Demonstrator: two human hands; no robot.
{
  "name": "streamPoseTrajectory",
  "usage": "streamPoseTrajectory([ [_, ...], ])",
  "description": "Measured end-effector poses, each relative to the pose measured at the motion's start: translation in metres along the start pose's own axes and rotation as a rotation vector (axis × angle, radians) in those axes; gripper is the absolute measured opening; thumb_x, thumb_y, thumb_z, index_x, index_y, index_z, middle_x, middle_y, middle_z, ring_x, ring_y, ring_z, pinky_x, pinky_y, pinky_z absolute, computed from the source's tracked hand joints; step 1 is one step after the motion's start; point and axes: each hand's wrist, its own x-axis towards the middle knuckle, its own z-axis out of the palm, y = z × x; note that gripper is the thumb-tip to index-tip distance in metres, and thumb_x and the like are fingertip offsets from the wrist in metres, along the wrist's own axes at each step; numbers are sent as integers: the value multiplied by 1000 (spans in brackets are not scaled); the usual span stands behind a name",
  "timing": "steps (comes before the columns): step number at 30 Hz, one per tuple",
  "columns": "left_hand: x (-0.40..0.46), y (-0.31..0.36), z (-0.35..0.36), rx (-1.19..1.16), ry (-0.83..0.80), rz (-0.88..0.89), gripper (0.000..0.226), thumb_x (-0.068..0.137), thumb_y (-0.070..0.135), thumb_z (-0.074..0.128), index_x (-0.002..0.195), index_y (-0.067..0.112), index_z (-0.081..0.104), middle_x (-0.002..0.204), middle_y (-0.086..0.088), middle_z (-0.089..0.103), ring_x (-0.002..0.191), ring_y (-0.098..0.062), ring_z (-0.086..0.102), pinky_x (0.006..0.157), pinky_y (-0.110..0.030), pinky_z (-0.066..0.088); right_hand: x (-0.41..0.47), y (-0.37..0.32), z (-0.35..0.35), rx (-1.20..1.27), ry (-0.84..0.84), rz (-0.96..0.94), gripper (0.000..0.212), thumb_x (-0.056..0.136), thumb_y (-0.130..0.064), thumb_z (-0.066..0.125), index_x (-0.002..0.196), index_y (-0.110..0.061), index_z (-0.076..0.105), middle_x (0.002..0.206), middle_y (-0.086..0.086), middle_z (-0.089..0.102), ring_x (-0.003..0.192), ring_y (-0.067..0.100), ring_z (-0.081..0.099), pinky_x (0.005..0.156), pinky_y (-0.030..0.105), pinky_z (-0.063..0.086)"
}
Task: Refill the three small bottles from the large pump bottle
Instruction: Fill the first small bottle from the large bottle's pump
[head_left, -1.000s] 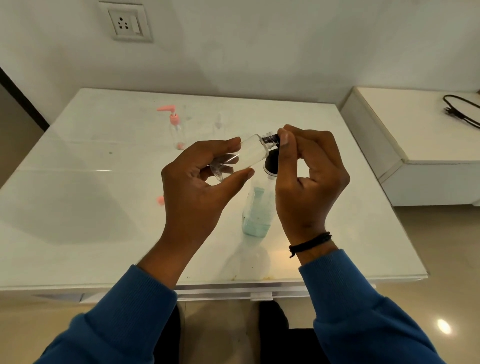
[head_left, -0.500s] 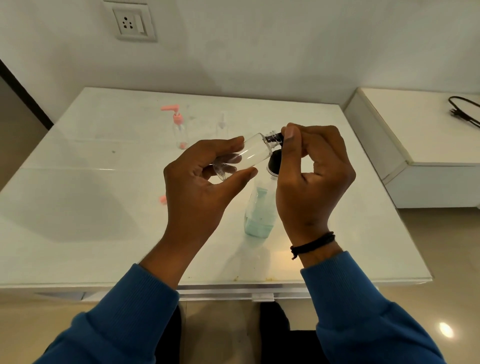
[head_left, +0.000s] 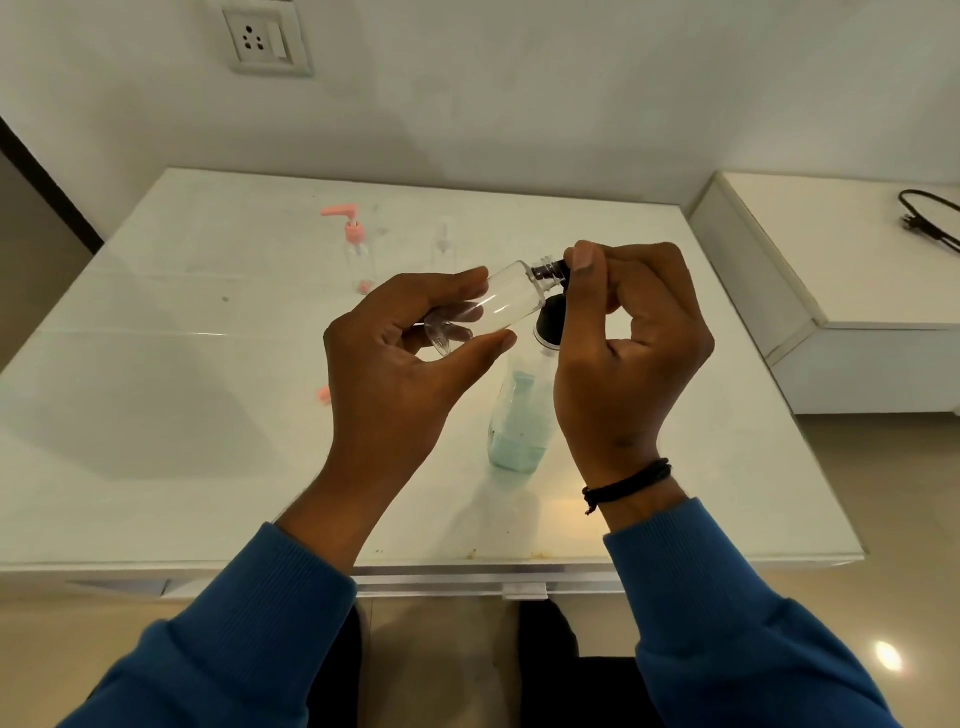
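Barely shifted since a second ago: left hand (head_left: 395, 358) still pinching tilted small bottle (head_left: 498, 301) above tabletop (head_left: 156, 415), neck turned rightward for access. Right hand (head_left: 628, 343) pinching black cap (head_left: 558, 270), probably unscrewing; pump bottle (head_left: 519, 415) waiting upright below.

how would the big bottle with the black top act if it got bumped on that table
The large bottle looks tall and narrow, so it may tip. Its bluish liquid sits low, which likely steadies it a little. The glossy table might let it slide.

Glossy tabletop (head_left: 156, 415), clear plastic bottle (head_left: 498, 306)
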Motion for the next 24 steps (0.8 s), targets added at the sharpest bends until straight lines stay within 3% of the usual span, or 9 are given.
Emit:
streamPoseTrajectory([
  [5,-1,1,0,30,-1,0,43,79,23,85,118,11,71,111,2,74,99,-11,73,85,-20,58,-7,2,1,18,12,13,17,97,-8,64,87,1,74,87,-1,64,76,27,63,61,47,52],
  [12,0,3,1,24,10,-4,42,79,22,85,118,11,71,111,2,74,98,-11,73,84,-21,58,-2,2,1,15,9,15,16,97,-8,64,87,0,74,86,-1,64,76,23,62,62,41,53],
  [17,-1,2,1,41,7,4,43,79,22,85,118,11,71,111,2,74,98,-11,73,84,-21,58,-2,5,1,23,1,2,17,97,-9,63,88,0,75,88,-1,65,77,25,64,62,48,52],
  [24,-1,3,1,34,7,3,43,79,22,86,118,11,71,110,2,74,98,-12,73,83,-22,58,-6,6,-1,29,1,-1,17,97,-9,63,89,0,75,89,0,66,79,23,65,63,48,53],
])
